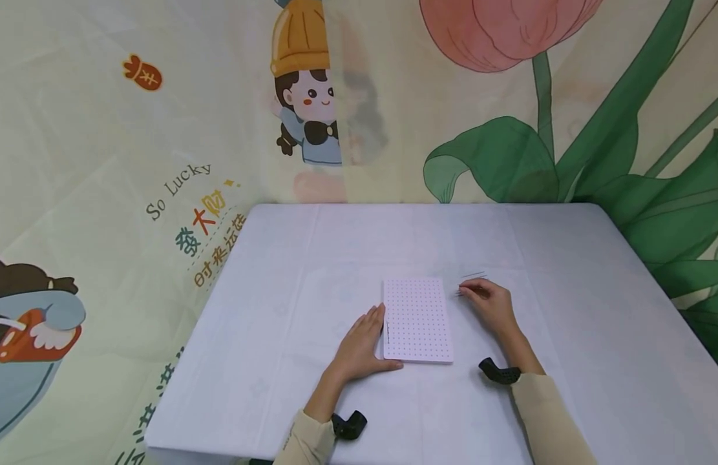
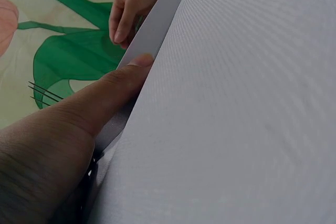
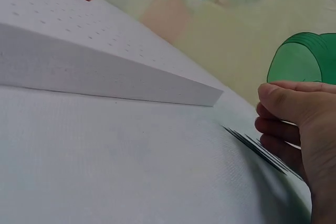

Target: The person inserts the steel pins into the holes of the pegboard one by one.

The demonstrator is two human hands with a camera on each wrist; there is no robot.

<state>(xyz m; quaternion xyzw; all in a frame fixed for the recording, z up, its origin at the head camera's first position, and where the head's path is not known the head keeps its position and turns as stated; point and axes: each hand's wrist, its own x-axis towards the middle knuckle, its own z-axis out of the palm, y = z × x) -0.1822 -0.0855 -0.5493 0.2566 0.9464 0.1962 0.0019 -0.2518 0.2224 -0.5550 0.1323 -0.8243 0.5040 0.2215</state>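
A white rectangular board (image 1: 418, 320) with rows of small holes lies flat on the table. Along its left side rests my left hand (image 1: 359, 345), fingers straight, with the thumb (image 2: 123, 85) against the near edge. A few thin dark needles (image 2: 46, 93) stand up at the board's left side, beside that hand. To the right of the board, my right hand (image 1: 491, 307) is bent, thumb and forefinger brought together above the tabletop. Whether anything thin is between those fingertips is too small to tell. Several loose dark needles (image 3: 257, 150) lie on the table under and beyond the right hand.
The white-covered table (image 1: 277, 361) extends around the board on all sides. Behind it hangs a printed cloth (image 1: 388, 97) with a cartoon figure and a large flower. A black wrist strap (image 1: 349, 425) is on the left wrist, another strap (image 1: 499, 372) on the right.
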